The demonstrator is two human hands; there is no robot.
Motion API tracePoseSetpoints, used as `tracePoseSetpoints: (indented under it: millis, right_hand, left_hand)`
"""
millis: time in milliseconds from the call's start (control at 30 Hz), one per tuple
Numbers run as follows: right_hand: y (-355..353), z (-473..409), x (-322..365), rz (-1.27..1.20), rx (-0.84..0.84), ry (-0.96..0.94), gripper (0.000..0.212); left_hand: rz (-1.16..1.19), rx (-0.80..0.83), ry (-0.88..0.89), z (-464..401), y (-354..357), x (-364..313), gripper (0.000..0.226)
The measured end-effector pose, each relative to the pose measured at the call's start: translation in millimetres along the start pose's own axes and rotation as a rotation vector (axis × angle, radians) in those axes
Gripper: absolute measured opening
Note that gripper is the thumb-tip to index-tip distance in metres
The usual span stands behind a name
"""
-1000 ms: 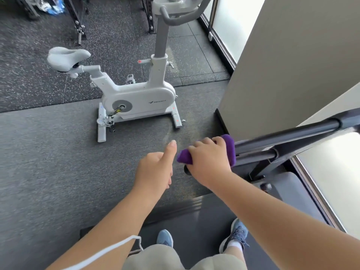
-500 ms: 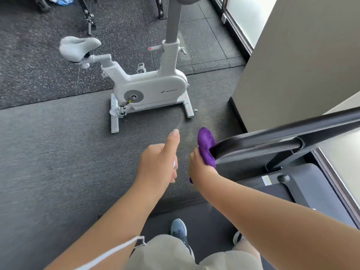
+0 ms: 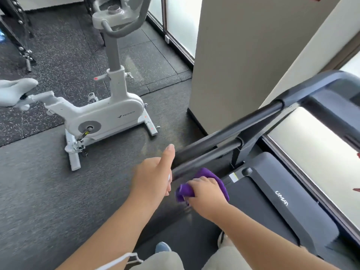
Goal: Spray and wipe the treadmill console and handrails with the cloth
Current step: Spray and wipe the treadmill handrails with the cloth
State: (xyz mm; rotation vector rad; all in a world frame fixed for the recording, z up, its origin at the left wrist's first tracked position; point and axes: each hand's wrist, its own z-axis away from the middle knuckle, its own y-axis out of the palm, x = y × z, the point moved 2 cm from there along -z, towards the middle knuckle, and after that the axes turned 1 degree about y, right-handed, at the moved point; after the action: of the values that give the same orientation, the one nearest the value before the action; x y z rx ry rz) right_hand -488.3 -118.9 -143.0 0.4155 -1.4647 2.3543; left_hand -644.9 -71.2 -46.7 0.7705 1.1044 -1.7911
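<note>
Purple cloth at the near end of the treadmill handrail

The right hand (image 3: 207,194) grips a bunched, soft purple cloth (image 3: 204,175), pressed against the near end of the lower black bar of the handrail (image 3: 229,133). The left hand (image 3: 151,177) is curled with its thumb raised just beside the rail; whether it holds anything cannot be told. A white exercise bike (image 3: 105,115) stands on the floor well apart.
</note>
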Motion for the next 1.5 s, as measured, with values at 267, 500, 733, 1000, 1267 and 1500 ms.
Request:
tracePoseSetpoints:
  millis: [267, 500, 733, 1000, 1267, 1500]
  right_hand:
    - [-78, 12, -121, -1.835, -0.463, 0.611, 0.025]
    - [-87, 5, -180, -2.082, -0.643, 0.686, 0.037]
    - [-72, 14, -219, -2.088, -0.707, 0.823, 0.026]
    - [-51, 13, -244, -2.226, -0.742, 0.825, 0.034]
    - [-50, 11, -238, -2.233, -0.715, 0.853, 0.034]
    - [-46, 0, -232, -2.172, -0.683, 0.853, 0.034]
  left_hand:
    - [-0.13, 0.133, 0.01, -6, 88, -28, 0.082]
    - [-0.254, 0.075, -0.074, -42, 170, -25, 0.078]
    - [-0.269, -0.101, -0.047, -83, 239, -40, 0.07]
    - [-0.248, -0.104, -0.141, -107, 270, -34, 0.079]
    - [-0.178, -0.196, -0.182, -114, 258, -25, 0.081]
    - [-0.196, -0.203, -0.183, -110, 240, -21, 0.072]
